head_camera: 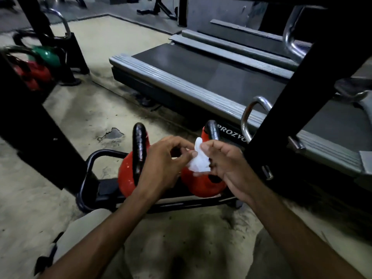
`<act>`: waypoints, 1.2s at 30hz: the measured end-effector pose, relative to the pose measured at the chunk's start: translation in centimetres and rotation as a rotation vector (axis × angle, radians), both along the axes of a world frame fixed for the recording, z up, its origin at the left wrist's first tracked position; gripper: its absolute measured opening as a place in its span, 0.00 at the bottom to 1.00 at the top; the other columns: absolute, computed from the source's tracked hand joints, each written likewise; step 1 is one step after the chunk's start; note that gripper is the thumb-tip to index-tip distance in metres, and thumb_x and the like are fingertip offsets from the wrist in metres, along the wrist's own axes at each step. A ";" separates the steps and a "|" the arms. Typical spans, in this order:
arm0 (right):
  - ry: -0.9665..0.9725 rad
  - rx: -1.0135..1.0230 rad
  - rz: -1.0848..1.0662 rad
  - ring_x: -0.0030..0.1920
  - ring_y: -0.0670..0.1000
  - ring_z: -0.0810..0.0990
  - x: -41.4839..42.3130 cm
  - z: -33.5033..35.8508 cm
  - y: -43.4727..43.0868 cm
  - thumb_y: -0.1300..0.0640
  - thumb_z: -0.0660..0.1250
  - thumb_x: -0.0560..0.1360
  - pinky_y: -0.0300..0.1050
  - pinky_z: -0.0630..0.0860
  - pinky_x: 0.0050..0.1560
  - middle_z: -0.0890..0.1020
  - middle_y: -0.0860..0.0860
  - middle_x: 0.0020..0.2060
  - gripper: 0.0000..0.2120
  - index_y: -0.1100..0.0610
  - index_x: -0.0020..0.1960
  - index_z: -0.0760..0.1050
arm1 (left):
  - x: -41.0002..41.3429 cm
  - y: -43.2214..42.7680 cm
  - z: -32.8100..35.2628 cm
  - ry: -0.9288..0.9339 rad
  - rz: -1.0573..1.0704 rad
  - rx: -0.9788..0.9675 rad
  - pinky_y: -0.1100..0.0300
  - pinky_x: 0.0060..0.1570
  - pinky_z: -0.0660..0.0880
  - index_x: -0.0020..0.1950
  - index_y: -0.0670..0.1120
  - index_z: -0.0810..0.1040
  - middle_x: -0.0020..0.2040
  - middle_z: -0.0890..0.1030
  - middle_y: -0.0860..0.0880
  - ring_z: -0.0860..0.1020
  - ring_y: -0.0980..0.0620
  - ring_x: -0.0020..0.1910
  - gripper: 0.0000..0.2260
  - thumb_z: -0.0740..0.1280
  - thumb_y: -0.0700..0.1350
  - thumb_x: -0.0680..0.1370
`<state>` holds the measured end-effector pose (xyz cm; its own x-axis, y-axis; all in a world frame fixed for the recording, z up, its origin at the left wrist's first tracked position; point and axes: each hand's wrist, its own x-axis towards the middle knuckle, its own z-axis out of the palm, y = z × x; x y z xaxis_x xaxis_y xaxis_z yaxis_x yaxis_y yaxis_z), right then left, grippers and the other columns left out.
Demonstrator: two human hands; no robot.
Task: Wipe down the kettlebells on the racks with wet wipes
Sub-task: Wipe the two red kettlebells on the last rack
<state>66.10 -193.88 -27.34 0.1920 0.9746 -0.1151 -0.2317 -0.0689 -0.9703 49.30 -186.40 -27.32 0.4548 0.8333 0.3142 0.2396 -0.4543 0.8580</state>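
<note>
On the low rack (90, 178) at floor level, two red, black-handled kettlebells stand side by side: the left kettlebell (126, 174) and the right kettlebell (203, 186). Above them the left hand (163, 158) and right hand (227, 164) are drawn together, both pinching one crumpled white wet wipe (198, 160). Whether the wipe touches the right kettlebell cannot be told. Legible lettering "PROZVO", cut off, is on the treadmill (201, 77) behind. A black upright (281, 117) bounds the right side closely. Open floor (80, 117) lies to the left.
</note>
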 end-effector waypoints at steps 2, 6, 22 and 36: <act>0.014 0.032 0.032 0.49 0.61 0.83 2.0 0.0 -0.3 0.59 0.73 0.76 0.55 0.85 0.44 0.81 0.67 0.50 0.15 0.69 0.57 0.77 | 1.9 -0.1 0.1 -0.007 0.007 -0.051 0.56 0.43 0.79 0.43 0.49 0.85 0.37 0.83 0.51 0.81 0.57 0.37 0.04 0.76 0.40 0.75; -0.090 0.079 -0.002 0.46 0.60 0.84 5.9 0.1 0.4 0.68 0.71 0.77 0.59 0.83 0.45 0.84 0.59 0.44 0.06 0.60 0.51 0.78 | 5.9 -0.3 0.0 -0.045 0.072 -0.087 0.50 0.45 0.80 0.43 0.50 0.84 0.40 0.85 0.50 0.83 0.49 0.41 0.03 0.74 0.45 0.76; -1.311 -0.043 0.012 0.47 0.61 0.84 12.5 -0.3 15.0 0.50 0.70 0.79 0.44 0.73 0.42 0.85 0.59 0.44 0.09 0.56 0.47 0.81 | 6.5 -0.2 -0.6 0.661 -0.314 0.058 0.69 0.75 0.58 0.84 0.58 0.49 0.81 0.43 0.70 0.50 0.69 0.79 0.54 0.81 0.56 0.69; -1.517 -0.169 0.404 0.48 0.57 0.84 8.0 2.9 14.8 0.60 0.64 0.76 0.50 0.80 0.50 0.87 0.55 0.45 0.10 0.58 0.46 0.86 | 5.1 1.8 -2.2 0.612 -0.432 0.219 0.78 0.71 0.51 0.85 0.55 0.50 0.83 0.44 0.63 0.50 0.63 0.81 0.52 0.79 0.58 0.71</act>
<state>74.07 -179.10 -24.48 -0.0342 0.9843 -0.1733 0.9687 -0.0100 -0.2480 54.41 -184.58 -29.52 0.8703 0.4909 0.0400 0.4046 -0.7589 0.5103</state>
